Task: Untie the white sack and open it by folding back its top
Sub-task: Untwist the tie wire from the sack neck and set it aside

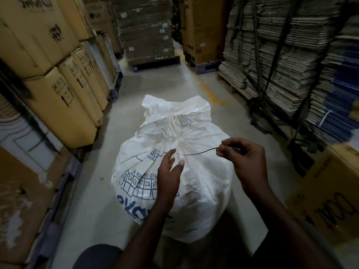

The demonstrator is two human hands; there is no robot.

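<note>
A full white sack [200, 171] with blue print stands on the floor in front of me. Its neck [174, 136] is gathered together, and the loose top [174, 107] fans out beyond it. A thin dark string [196, 153] stretches across the sack below the neck. My right hand [239, 154] pinches the string's right end between thumb and fingers. My left hand [171, 171] hovers over the sack with fingers apart, its fingertips at the string's left end; whether they touch it I cannot tell.
Stacked cardboard boxes [58, 78] on pallets line the left side. Bundles of flattened cardboard [291, 65] tower on the right, with a brown box [330, 200] close at the right. A wrapped pallet [149, 32] closes the aisle's far end. Grey concrete floor [155, 82] runs between.
</note>
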